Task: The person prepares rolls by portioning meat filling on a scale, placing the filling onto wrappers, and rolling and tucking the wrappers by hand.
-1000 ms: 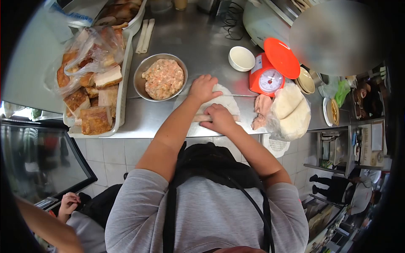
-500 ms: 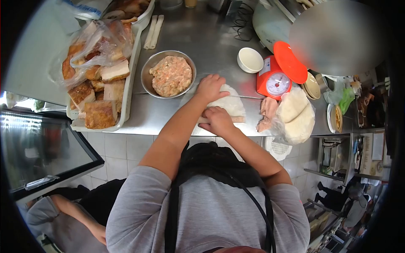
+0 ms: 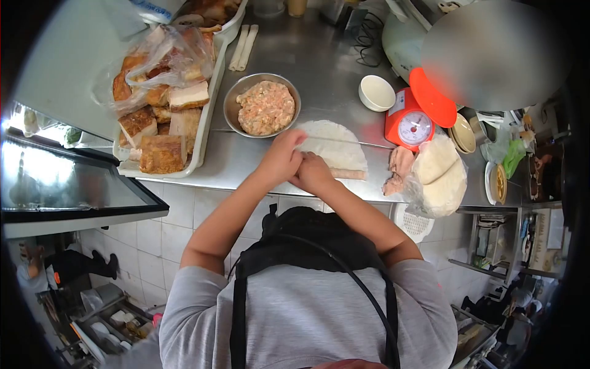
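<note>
Seeing a thin white wrapper (image 3: 332, 140) lying just right and nearside of the steel bowl (image 3: 231, 111). Resting the right hand (image 3: 314, 173) curled over its rolled edge (image 3: 348, 174), left hand (image 3: 281, 161) half-spread alongside, bowlward; not managing to tell either grip. Guessing light, floppy, kinda tearable, so favouring gentle pressure along that roll.

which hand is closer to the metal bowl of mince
Left. The left hand is just on the near side of the metal bowl; the right hand is farther off, to the right and closer to the counter's front edge.
</note>
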Motion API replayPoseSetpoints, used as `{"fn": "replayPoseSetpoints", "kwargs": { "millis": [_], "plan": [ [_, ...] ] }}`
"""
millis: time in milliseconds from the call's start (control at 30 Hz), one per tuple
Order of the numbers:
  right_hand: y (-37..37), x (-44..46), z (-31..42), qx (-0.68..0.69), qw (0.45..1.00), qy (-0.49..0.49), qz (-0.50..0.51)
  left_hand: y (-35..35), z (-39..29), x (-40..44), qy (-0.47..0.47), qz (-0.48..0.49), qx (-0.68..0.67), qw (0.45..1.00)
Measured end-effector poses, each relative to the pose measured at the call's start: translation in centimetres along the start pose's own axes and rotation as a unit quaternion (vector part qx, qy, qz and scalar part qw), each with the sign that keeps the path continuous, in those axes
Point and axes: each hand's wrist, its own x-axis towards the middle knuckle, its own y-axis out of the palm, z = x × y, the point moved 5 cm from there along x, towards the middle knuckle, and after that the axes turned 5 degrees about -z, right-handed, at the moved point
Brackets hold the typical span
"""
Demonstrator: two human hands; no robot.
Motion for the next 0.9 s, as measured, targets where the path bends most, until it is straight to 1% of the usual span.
{"fn": "replayPoseSetpoints", "kwargs": {
  "millis": [33, 100, 200, 233, 300, 367, 467, 533, 633, 667, 733, 767, 867, 900],
  "plan": [
    [-0.3, 0.0, 0.0, 0.015, 1.000, -0.004, 0.007, 0.1, 1.3, -1.7, -0.013, -0.014, 0.037, 0.999],
    [-1.3, -0.3, 0.0, 0.043, 0.999, -0.009, 0.023, 0.7, 1.4, -4.5, 0.018, -0.005, 0.101, 0.995],
    [-1.9, -1.8, -1.0, 0.068, 0.997, -0.019, -0.025, 1.3, 1.7, -5.6, 0.071, -0.013, 0.172, 0.982],
    [-2.5, -2.8, -1.7, 0.051, 0.998, -0.011, -0.043, 1.4, 1.9, -5.8, 0.087, -0.018, 0.192, 0.977],
    [-4.1, -5.1, -4.1, 0.017, 0.997, 0.003, -0.081, 1.6, 2.5, -5.8, 0.084, -0.007, 0.212, 0.974],
    [-5.5, -8.0, -7.4, 0.005, 0.990, 0.009, -0.143, 1.4, 2.8, -5.7, 0.090, -0.006, 0.237, 0.967],
    [-6.9, -11.0, -9.8, -0.007, 0.985, 0.024, -0.173, 0.9, 2.8, -5.6, 0.112, -0.029, 0.276, 0.954],
    [-7.0, -10.9, -10.3, 0.010, 0.987, 0.047, -0.156, 0.4, 2.4, -5.5, 0.123, -0.054, 0.295, 0.946],
    [-6.6, -10.5, -11.7, 0.037, 0.984, 0.081, -0.151, -0.1, 2.8, -4.7, 0.045, -0.064, 0.280, 0.957],
    [-6.4, -10.4, -12.1, 0.047, 0.983, 0.092, -0.154, -0.1, 3.0, -4.4, 0.042, -0.054, 0.296, 0.953],
    [-6.7, -9.9, -11.9, 0.000, 0.985, 0.105, -0.137, 0.0, 3.4, -4.1, 0.032, -0.034, 0.324, 0.945],
    [-6.9, -9.6, -11.7, -0.023, 0.985, 0.110, -0.127, 0.1, 3.2, -4.1, 0.055, -0.037, 0.337, 0.939],
    [-8.1, -7.9, -8.9, -0.102, 0.971, 0.058, -0.209, 0.4, 2.3, -4.0, 0.115, -0.054, 0.371, 0.920],
    [-7.6, -7.3, -8.0, -0.078, 0.978, 0.041, -0.191, 0.7, 1.4, -3.8, 0.130, -0.066, 0.379, 0.914]
  ]
}}
